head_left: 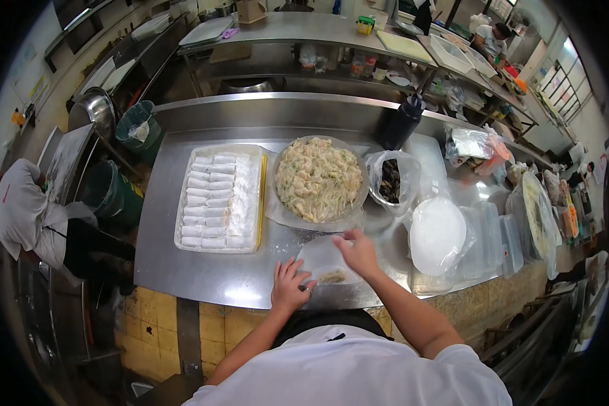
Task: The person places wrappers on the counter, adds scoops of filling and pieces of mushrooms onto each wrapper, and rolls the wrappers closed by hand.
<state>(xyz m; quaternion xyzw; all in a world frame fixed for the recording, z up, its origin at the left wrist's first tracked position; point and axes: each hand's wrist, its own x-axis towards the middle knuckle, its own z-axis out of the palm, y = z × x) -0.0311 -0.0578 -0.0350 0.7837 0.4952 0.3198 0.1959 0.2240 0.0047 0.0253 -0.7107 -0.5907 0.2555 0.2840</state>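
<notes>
A thin, pale wrapper sheet (314, 252) lies on the steel table in front of me, with a small strip of filling (332, 276) near its close edge. My left hand (291, 287) rests at the sheet's left side, fingers spread and holding nothing. Over the upper right of the sheet is my right hand (356, 252), its fingers curled together; whatever they may hold is hidden. Behind the sheet stands a large round bowl of pale shredded filling (318, 179). To its left, a white tray (253, 223) holds rows of white wrapped rolls (208, 199) and loose white powder.
Right of the bowl are a plastic-lined bowl of dark pieces (390, 181), a black bottle (400, 123), a stack of round white sheets (438, 235) and clear plastic containers (484, 233). A person (30, 210) bends at the left; another person (492, 42) is at the far right.
</notes>
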